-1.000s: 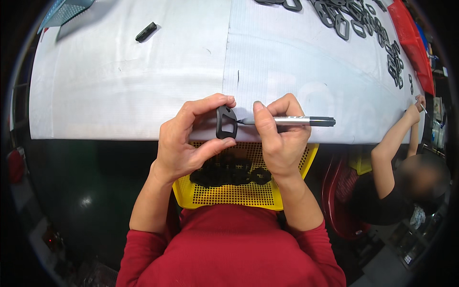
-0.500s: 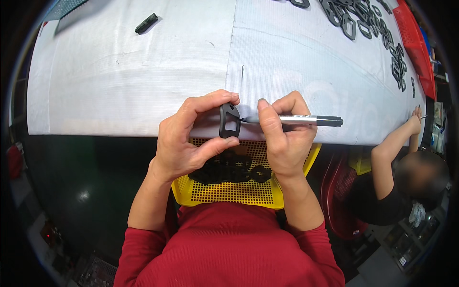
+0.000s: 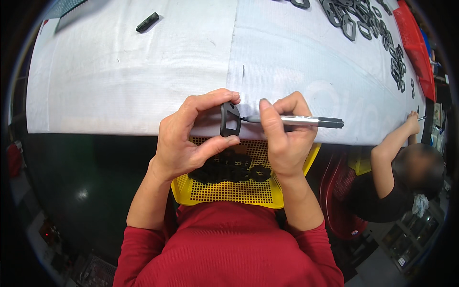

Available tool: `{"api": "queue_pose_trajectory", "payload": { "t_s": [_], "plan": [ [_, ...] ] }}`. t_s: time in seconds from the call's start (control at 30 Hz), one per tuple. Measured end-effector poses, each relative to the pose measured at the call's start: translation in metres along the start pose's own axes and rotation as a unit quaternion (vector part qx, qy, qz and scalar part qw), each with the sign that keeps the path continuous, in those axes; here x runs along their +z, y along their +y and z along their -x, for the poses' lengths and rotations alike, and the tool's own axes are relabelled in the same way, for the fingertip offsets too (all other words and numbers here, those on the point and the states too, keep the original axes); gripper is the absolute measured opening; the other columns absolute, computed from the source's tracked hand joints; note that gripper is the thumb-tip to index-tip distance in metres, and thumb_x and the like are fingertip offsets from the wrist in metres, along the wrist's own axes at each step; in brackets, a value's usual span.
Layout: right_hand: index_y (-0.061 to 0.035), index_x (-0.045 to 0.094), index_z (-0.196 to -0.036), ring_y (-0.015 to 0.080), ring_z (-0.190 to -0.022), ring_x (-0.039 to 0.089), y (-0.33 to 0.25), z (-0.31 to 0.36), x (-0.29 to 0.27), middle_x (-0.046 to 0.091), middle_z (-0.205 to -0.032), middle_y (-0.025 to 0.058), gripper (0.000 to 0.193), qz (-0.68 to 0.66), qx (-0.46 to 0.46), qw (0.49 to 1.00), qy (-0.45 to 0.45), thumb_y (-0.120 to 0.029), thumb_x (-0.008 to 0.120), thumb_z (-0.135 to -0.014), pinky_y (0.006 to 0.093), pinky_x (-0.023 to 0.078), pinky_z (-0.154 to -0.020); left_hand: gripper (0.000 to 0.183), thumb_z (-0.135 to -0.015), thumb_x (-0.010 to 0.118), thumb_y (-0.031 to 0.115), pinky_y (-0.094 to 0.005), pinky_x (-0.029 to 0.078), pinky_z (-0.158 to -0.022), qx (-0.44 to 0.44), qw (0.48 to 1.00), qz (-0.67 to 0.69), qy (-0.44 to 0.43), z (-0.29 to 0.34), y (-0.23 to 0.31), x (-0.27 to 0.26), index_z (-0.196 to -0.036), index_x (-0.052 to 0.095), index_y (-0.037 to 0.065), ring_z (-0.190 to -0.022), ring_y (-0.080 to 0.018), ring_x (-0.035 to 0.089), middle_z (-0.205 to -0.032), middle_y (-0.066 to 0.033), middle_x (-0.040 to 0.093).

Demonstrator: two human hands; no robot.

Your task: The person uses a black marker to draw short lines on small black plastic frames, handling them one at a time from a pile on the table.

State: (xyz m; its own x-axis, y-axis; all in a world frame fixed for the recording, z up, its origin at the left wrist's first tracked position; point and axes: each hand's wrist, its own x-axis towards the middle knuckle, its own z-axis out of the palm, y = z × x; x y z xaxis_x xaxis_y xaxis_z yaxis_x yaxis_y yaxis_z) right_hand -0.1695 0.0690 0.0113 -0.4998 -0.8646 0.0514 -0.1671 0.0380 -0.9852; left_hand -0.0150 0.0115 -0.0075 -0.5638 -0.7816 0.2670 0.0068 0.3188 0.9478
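Observation:
Between the thumb and fingers of my left hand [image 3: 179, 131] stands a small black frame-shaped part [image 3: 224, 119] with a window through it. My right hand [image 3: 289, 136] grips a silver marker pen [image 3: 299, 120] with a black end. The pen's dark tip points left and meets, or nearly meets, the part's right edge; I cannot tell which. Below my hands is a yellow mesh basket [image 3: 234, 193] holding several black parts [image 3: 234, 167], partly covered by my left hand.
A white-covered table [image 3: 134, 86] spreads ahead. A short black piece [image 3: 147, 22] lies far left. Many black frame parts [image 3: 368, 24] are spread at far right beside a red basket [image 3: 415, 48]. At right, another person [image 3: 382, 186] sits near a dark red chair [image 3: 334, 196], arms on the table.
My hands, the black part and the marker pen hold almost the same place. The person at right has shifted slightly.

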Motion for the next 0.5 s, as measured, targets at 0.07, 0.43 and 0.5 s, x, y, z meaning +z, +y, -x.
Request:
{"api": "queue_pose_trajectory", "payload": {
  "t_s": [0.07, 0.43, 0.5],
  "plan": [
    [-0.0047, 0.045, -0.065, 0.0023, -0.049, 0.040, -0.003, -0.002, -0.004, 0.045, -0.054, -0.0028, 0.023, -0.042, 0.030, 0.999, -0.004, -0.006, 0.062, -0.080, 0.0186, 0.031, -0.044, 0.055, -0.067, 0.073, 0.002, -0.0293, 0.048, -0.086, -0.032, 0.998, 0.047, -0.003, 0.000, 0.003, -0.002, -0.116, 0.048, -0.001, -0.101, -0.0202, 0.059, -0.110, -0.0130, 0.059],
    [-0.0015, 0.061, -0.090, 0.0116, -0.072, 0.059, -0.029, -0.026, -0.018, 0.063, -0.090, 0.0137, 0.020, -0.105, -0.099, 0.951, -0.273, 0.009, 0.064, -0.073, 0.0197, 0.046, -0.063, 0.073, -0.076, 0.069, 0.008, -0.0287, 0.044, -0.090, -0.266, 0.884, 0.351, -0.158, -0.025, 0.031, -0.023, -0.136, 0.027, 0.000, -0.107, -0.0184, 0.052, -0.120, -0.0159, 0.052],
    [-0.0021, 0.060, -0.091, 0.0106, -0.066, 0.058, -0.030, -0.026, -0.019, 0.063, -0.077, 0.0082, 0.024, -0.145, -0.031, 0.966, -0.210, 0.008, 0.066, -0.070, 0.0179, 0.043, -0.055, 0.078, -0.073, 0.072, 0.010, -0.0303, 0.043, -0.092, -0.209, 0.893, 0.372, -0.141, -0.026, 0.030, -0.021, -0.136, 0.027, -0.001, -0.111, -0.0193, 0.050, -0.123, -0.0164, 0.050]
  ]
}}
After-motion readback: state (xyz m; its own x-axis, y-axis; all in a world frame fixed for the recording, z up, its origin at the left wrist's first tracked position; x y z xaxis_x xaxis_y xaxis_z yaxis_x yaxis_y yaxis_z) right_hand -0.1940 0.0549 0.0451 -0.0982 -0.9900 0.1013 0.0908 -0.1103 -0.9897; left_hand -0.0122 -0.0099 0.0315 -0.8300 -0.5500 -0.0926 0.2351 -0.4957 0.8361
